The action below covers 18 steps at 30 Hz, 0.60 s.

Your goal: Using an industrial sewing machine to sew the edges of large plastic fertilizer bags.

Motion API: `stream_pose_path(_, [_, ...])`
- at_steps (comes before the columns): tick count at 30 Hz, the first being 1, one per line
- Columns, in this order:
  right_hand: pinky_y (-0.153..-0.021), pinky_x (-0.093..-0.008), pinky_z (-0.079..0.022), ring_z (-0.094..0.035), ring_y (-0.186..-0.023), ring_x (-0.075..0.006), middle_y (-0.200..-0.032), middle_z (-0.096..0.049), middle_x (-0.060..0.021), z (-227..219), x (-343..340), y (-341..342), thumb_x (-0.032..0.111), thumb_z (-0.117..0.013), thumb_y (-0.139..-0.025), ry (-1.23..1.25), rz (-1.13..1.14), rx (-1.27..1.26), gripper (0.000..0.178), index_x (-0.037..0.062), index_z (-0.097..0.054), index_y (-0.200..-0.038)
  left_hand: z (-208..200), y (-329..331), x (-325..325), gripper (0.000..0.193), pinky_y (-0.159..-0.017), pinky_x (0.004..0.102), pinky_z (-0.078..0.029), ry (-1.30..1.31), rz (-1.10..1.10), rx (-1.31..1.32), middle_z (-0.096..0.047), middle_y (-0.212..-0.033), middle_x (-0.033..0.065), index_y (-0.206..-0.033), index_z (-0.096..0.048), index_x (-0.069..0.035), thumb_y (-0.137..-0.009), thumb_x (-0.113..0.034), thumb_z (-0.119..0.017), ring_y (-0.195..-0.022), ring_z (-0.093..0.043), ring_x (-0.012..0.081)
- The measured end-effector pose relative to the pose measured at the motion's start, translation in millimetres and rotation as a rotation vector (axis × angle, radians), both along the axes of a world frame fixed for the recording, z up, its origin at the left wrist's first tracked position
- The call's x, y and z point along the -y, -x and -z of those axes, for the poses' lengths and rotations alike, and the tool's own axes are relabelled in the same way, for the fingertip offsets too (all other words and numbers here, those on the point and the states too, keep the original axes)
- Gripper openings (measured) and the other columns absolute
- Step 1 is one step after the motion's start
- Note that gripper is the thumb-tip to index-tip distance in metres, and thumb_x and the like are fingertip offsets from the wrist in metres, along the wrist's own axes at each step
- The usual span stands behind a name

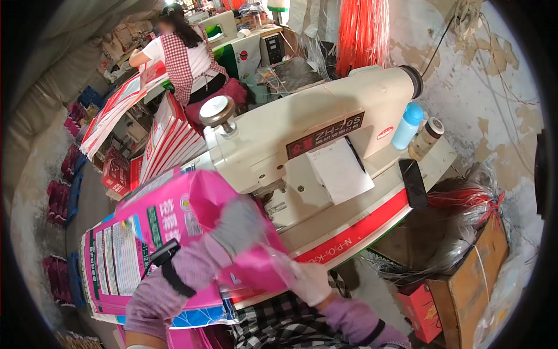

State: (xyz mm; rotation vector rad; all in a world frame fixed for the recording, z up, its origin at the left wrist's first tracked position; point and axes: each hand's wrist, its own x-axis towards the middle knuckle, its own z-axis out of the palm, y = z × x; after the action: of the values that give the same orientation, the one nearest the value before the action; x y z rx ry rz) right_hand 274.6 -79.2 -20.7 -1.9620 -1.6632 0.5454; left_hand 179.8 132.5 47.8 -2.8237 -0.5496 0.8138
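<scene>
A pink printed woven bag (200, 200) lies on top of a stack of similar pink bags (110, 262) at the left front, its upper part raised and bent open. My left hand (239, 224), in a grey glove, rests against the bag's pink side near the needle area; its fingers are smeared by motion. Lower right, my right hand (311, 283) in a whitish glove is closed at the bag's pink edge. Right behind the bag stands a cream industrial sewing machine (325, 110), with a large round knob (217, 110) on its head.
A white paper pad (340, 171) leans on the machine. A black phone (412, 183), a blue bottle (408, 125) and a jar (427, 138) stand at the table's right. A wooden box (474, 279) holds plastic strands. Another person (186, 58) works beyond striped bags (168, 139).
</scene>
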Motion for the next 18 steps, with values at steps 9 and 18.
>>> stream_pose_path(9, [-0.067, -0.0336, -0.05, -0.064, -0.078, -0.0165, -0.088, -0.069, -0.0085, 41, -88, 22, 0.012, -0.048, -0.097, -0.377, 0.287, -0.881, 0.03, 0.0051, -0.059, -0.124, -71, 129, 22, 0.042, -0.068, 0.0339, -0.049, 0.408, 0.005, -0.064, -0.062, -0.07, 0.0034, -0.09, -0.069, -0.006, -0.091, -0.046, -0.06, -0.064, -0.057, 0.0177])
stream_pose_path(18, [-0.095, -0.0326, -0.046, -0.058, -0.108, -0.0164, -0.122, -0.06, -0.01, -2, -20, 54, 0.03, -0.053, -0.099, 0.048, 0.035, -1.782, 0.047, -0.0039, -0.051, -0.131, -47, 127, 138, 0.023, -0.084, 0.0293, -0.049, 1.759, -1.459, 0.738, -0.065, -0.104, -0.0007, -0.117, -0.062, -0.007, -0.094, -0.01, -0.06, -0.093, -0.062, 0.0133])
